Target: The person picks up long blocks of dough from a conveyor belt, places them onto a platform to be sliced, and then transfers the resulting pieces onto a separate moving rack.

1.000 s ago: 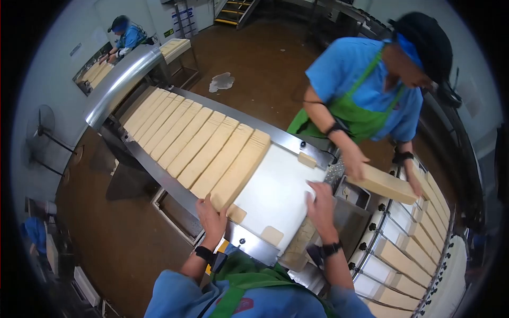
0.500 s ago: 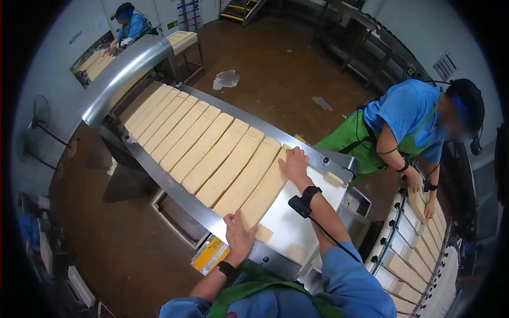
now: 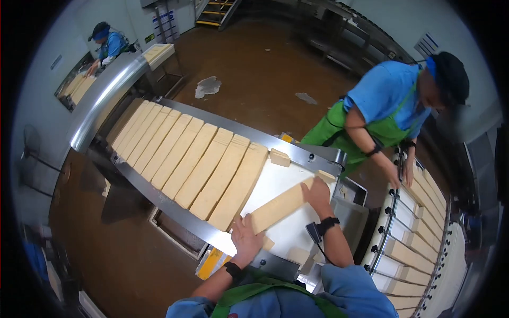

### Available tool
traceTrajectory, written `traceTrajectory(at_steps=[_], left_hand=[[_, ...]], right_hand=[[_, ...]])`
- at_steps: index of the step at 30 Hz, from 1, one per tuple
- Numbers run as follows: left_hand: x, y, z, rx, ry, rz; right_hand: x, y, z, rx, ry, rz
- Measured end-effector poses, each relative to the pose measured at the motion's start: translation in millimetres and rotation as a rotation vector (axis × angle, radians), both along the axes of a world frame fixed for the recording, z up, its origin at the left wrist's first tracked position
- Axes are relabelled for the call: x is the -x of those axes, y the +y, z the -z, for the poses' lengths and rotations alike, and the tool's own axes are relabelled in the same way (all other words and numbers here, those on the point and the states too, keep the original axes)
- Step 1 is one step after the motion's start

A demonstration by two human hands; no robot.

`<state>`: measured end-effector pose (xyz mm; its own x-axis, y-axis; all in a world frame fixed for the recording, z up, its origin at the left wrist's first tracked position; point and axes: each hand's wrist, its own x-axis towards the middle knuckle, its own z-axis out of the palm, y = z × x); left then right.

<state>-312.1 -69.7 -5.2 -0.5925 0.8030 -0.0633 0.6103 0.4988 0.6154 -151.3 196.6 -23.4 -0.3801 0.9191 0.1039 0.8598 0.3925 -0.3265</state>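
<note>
My left hand (image 3: 246, 241) and my right hand (image 3: 318, 197) grip the two ends of a long, pale, dough-like slab (image 3: 280, 206). It lies aslant over the white belt (image 3: 281, 230), apart from the row. To its left, several similar slabs (image 3: 193, 159) lie side by side, the closest one (image 3: 238, 185) near my left fingers. A small offcut (image 3: 280, 157) sits at the belt's far side, and another (image 3: 325, 176) lies just beyond my right hand. Part of a small piece (image 3: 268, 244) shows beside my left hand.
A co-worker (image 3: 389, 106) bends over a second conveyor (image 3: 382, 233) with similar slabs at the right. Another person (image 3: 108, 45) works at the back left. Metal rails (image 3: 175, 209) edge my belt, and a curved steel cover (image 3: 108, 95) spans its far end.
My hands have drawn the end slab away from the row, toward the right and nearer me, turning it. The view has shifted, and the co-worker's hands have moved along the other conveyor.
</note>
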Motion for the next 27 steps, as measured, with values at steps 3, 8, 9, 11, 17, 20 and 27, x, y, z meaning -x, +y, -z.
traceTrajectory(at_steps=[3,8,9,11,17,20,27], left_hand=[[7.7,13.5,-10.7,0.083,0.046,0.155],[5.6,19.7,25.4,0.189,0.093,0.238],[2.4,19.8,29.0,0.15,0.085,0.205],[-10.5,21.9,20.6,0.109,0.132,0.184],[-88.0,30.8,1.5,-0.12,0.075,0.284],[-156.5,51.7,-10.5,-0.379,0.055,0.495],[-335.0,73.9,-82.3,-0.382,0.049,0.931]], right_hand=[[-46.7,-22.0,-12.8,-0.002,0.12,0.156],[-52.2,-41.3,11.5,-0.001,0.168,0.165],[-49.7,-45.1,4.5,0.014,0.187,0.173],[-53.7,-61.0,-7.6,0.009,0.207,0.237],[-149.2,-116.4,-44.6,-0.217,0.411,0.504],[-237.7,-141.4,-67.5,-0.407,0.49,0.672],[-454.1,-193.2,-83.1,-0.645,0.423,1.107]])
